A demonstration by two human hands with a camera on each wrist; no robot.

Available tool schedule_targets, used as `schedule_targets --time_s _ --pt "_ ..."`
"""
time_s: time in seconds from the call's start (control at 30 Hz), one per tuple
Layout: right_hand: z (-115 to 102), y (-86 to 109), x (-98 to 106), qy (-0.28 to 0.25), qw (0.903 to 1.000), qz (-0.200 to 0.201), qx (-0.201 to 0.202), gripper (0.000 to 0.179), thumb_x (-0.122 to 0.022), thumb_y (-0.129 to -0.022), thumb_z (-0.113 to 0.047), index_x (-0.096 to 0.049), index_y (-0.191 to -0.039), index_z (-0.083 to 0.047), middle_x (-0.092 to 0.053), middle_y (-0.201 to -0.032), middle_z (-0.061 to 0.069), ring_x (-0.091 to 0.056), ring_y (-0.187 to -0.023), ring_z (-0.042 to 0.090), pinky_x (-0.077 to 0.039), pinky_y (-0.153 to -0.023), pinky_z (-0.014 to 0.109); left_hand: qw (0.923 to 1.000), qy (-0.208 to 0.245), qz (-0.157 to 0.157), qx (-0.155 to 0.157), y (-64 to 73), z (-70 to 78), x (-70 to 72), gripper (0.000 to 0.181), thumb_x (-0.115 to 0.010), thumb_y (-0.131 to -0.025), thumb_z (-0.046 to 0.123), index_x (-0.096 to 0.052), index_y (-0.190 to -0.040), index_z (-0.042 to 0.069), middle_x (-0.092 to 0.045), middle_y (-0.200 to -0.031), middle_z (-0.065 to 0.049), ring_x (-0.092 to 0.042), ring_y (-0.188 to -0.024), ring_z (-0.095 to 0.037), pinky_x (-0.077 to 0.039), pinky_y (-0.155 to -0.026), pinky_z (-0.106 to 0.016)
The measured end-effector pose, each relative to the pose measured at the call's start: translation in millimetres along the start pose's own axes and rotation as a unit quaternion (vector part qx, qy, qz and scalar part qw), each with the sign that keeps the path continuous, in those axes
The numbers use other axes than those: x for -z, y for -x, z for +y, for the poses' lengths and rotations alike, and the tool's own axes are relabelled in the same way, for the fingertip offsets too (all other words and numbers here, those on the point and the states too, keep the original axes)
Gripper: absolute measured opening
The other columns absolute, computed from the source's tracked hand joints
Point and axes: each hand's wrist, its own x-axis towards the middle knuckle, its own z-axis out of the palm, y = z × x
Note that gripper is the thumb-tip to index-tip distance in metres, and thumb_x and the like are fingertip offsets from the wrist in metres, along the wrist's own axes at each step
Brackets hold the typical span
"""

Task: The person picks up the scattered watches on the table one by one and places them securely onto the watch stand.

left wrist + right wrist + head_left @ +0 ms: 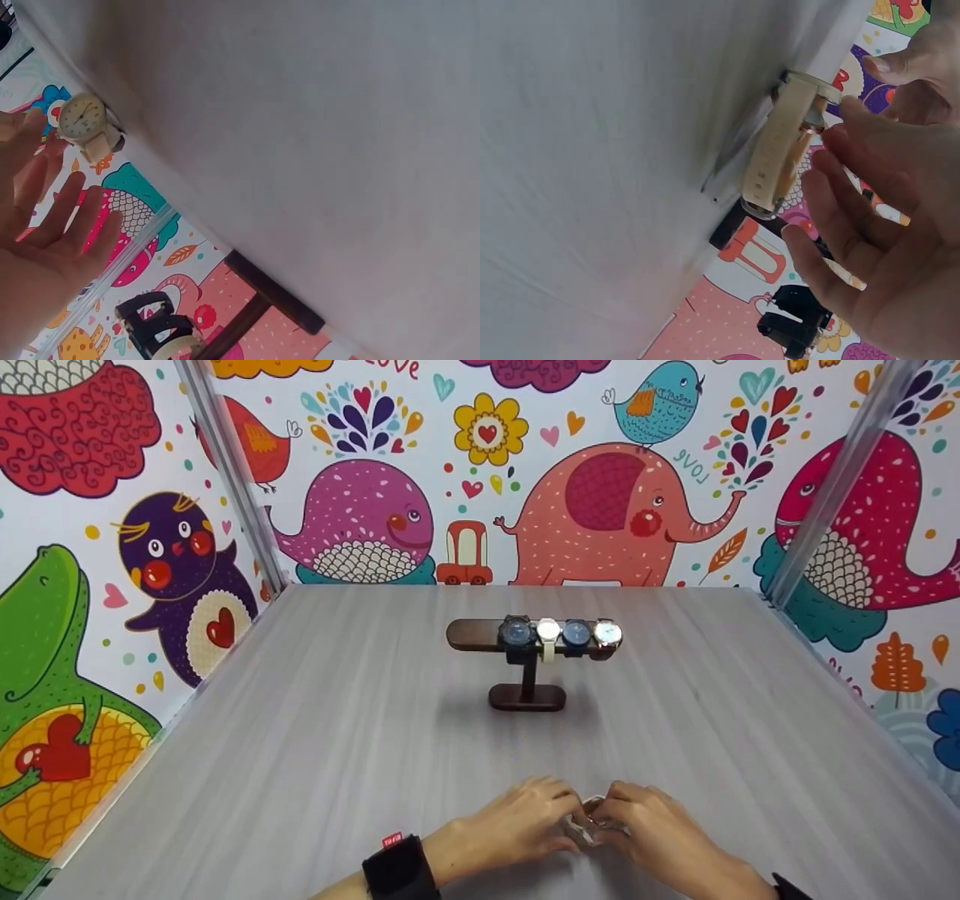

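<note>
A watch (577, 832) with a cream strap is near the front of the table, between the two hands and partly covered by their fingers. Its round pale dial (82, 118) shows in the left wrist view. The right wrist view shows the strap (778, 146), with its row of holes and metal buckle. My left hand (517, 817) pinches the watch's left side between thumb and forefinger. From the right, my right hand (656, 829) holds it with thumb and forefinger; its other fingers (847, 202) spread loosely beside the strap.
Beyond the hands stands a dark wooden watch stand (528, 697), its crossbar carrying several watches (577, 633) towards the right. The bar's left end holds none. Cartoon-printed walls (487, 472) enclose the grey table (337, 697) at the back and sides.
</note>
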Motion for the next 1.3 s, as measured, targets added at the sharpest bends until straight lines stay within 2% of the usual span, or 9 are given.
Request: schedule_targets --time_s 0.13,0.33,0.47,0.63,0.8,0.97,1.13,1.3 --pt "-4 -3.6 -2 0.014 0.9980 -0.021 -0.058 0.012 -0.084 -0.077 -0.020 -0.075 -0.086 -0.021 -0.060 -0.080 -0.012 -0.062 -0.071 0.009 -0.049 -0.059 0.028 0.9998 -0.014 -0.011 0.006 0.8 0.2 0.7 0.017 -0.078 -0.086 0.030 -0.074 -0.098 0.017 -0.071 -0.105 0.005 -0.066 -0.099 -0.006 -0.052 -0.090 -0.017" --pt "-5 -5.1 -7 -0.018 0.9930 -0.045 -0.108 0.011 -0.082 -0.079 -0.016 -0.076 -0.087 -0.021 -0.062 -0.081 -0.011 -0.064 -0.072 0.008 -0.049 -0.058 0.023 1.0000 -0.003 -0.005 0.004 2.5 1.2 -0.9 0.006 -0.078 -0.086 0.023 -0.078 -0.090 0.019 -0.073 -0.100 0.005 -0.067 -0.094 -0.004 -0.052 -0.088 -0.016" --pt "-4 -6.4 -8 -0.032 0.9907 -0.055 -0.120 0.009 -0.082 -0.080 -0.016 -0.077 -0.084 -0.022 -0.063 -0.079 -0.012 -0.063 -0.069 0.006 -0.047 -0.055 0.022 1.0000 0.007 -0.002 0.005 2.8 2.0 -1.1 0.004 -0.077 -0.087 0.023 -0.079 -0.089 0.020 -0.073 -0.098 0.007 -0.067 -0.092 -0.003 -0.051 -0.086 -0.015" --pt "-3 -7.3 -3 -0.055 0.9876 -0.052 -0.137 0.007 -0.081 -0.082 -0.017 -0.074 -0.081 -0.020 -0.063 -0.079 -0.012 -0.063 -0.069 0.004 -0.048 -0.056 0.022 1.0000 -0.003 -0.001 0.003 0.9 2.0 0.9 0.003 -0.078 -0.085 0.022 -0.078 -0.088 0.021 -0.073 -0.098 0.007 -0.067 -0.092 -0.004 -0.051 -0.084 -0.016" --pt "-1 -9.0 5 -0.107 0.9825 -0.041 -0.147 0.008 -0.079 -0.085 -0.016 -0.072 -0.081 -0.016 -0.064 -0.079 -0.010 -0.056 -0.068 -0.002 -0.047 -0.058 0.020 0.9997 -0.020 0.014 0.007 0.4 1.2 5.9 0.003 -0.078 -0.085 0.022 -0.077 -0.087 0.020 -0.073 -0.098 0.006 -0.067 -0.091 -0.005 -0.052 -0.084 -0.017" --pt "2 -12.6 14 -0.180 0.9701 -0.040 -0.158 0.010 -0.075 -0.089 -0.021 -0.071 -0.084 -0.013 -0.068 -0.081 -0.005 -0.055 -0.068 -0.003 -0.047 -0.057 0.019 0.9993 -0.014 0.023 0.025 0.9 0.5 11.7 0.005 -0.077 -0.086 0.023 -0.078 -0.090 0.020 -0.073 -0.100 0.006 -0.067 -0.093 -0.006 -0.052 -0.084 -0.019" --pt "6 -16.6 21 -0.240 0.9501 -0.063 -0.190 0.014 -0.072 -0.091 -0.024 -0.071 -0.089 -0.011 -0.068 -0.081 -0.002 -0.054 -0.069 -0.002 -0.048 -0.058 0.020 0.9990 0.005 0.027 0.037 0.5 0.1 13.9 0.006 -0.076 -0.087 0.022 -0.077 -0.093 0.019 -0.073 -0.101 0.005 -0.067 -0.095 -0.007 -0.052 -0.086 -0.020" --pt "12 -19.5 24 -0.299 0.9302 -0.090 -0.193 0.015 -0.069 -0.094 -0.020 -0.072 -0.095 -0.004 -0.068 -0.084 0.004 -0.055 -0.070 0.000 -0.048 -0.059 0.020 0.9974 0.021 0.027 0.063 -0.6 -1.0 15.6 0.009 -0.076 -0.088 0.023 -0.072 -0.093 0.017 -0.071 -0.096 0.006 -0.066 -0.093 -0.006 -0.053 -0.085 -0.018"
